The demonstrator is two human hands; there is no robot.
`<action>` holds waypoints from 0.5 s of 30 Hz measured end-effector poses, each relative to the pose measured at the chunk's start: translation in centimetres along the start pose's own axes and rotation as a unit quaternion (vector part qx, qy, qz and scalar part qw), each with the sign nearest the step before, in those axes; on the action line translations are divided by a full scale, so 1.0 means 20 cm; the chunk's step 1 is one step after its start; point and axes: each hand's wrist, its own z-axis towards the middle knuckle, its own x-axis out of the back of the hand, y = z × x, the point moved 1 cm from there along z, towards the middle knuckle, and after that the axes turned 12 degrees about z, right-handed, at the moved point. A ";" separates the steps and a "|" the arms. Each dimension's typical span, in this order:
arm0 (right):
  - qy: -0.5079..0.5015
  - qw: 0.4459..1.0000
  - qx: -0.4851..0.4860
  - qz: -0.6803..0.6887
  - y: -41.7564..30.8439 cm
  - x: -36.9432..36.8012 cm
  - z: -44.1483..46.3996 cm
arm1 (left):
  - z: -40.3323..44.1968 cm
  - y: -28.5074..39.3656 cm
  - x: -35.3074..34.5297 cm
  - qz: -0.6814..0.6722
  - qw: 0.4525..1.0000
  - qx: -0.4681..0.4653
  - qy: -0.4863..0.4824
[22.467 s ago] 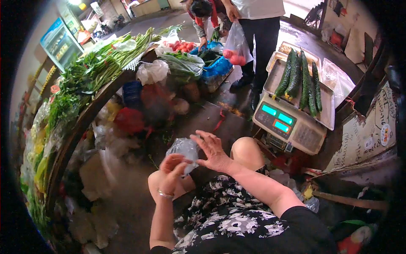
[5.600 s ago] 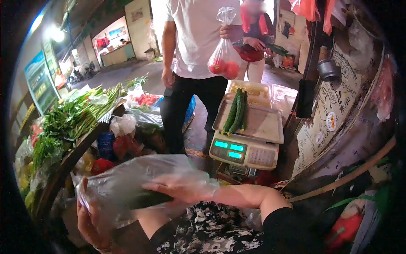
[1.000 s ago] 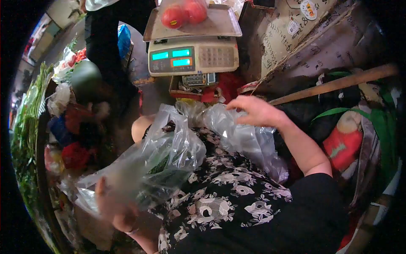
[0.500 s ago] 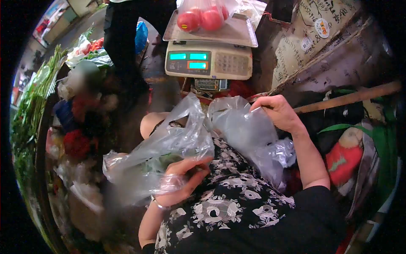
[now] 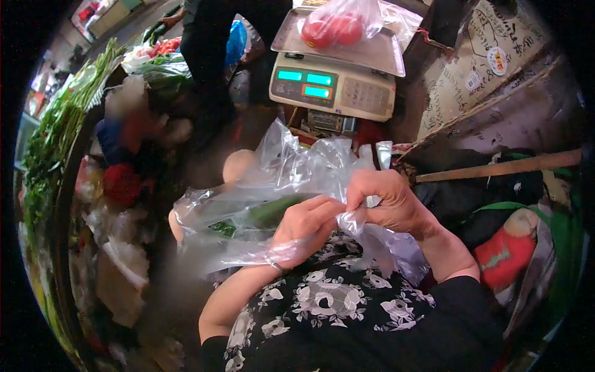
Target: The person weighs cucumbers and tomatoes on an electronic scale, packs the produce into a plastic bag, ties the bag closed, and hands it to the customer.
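Pinching: clear plastic bag, over floral cloth, green vegetable inside.
Left hand, fingertips drawn together on the film; right hand, thumb and fingers nipping a gathered part beside them. Handling, as judged: thin film, best gripped lightly close to the gather, contents supported low. Beyond: weighing scale, bagged tomatoes on its pan; far left, leafy greens.

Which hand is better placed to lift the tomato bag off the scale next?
Probably the right hand: it sits closer to the tomato bag, while clear plastic covers part of the left hand.
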 end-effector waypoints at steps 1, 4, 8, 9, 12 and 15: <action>-0.008 1.000 -0.016 0.003 -0.01 -0.01 0.02 | -0.02 0.00 0.01 0.026 1.000 0.012 -0.001; 0.029 0.999 -0.017 0.026 0.02 0.03 0.04 | -0.06 0.02 0.07 0.071 0.997 0.039 -0.001; -0.007 0.998 -0.061 0.012 0.21 0.07 0.09 | -0.08 0.05 0.15 0.093 0.995 0.025 -0.007; -0.088 0.988 -0.122 -0.043 0.39 0.13 0.06 | -0.09 0.05 0.16 0.078 0.997 0.007 0.000; -0.166 0.951 -0.205 -0.163 1.28 0.21 -0.27 | -0.09 0.06 0.22 0.074 0.997 0.002 0.029; -0.084 0.984 -0.144 -0.065 1.00 0.13 -0.15 | -0.11 0.04 0.21 0.010 1.000 0.011 0.002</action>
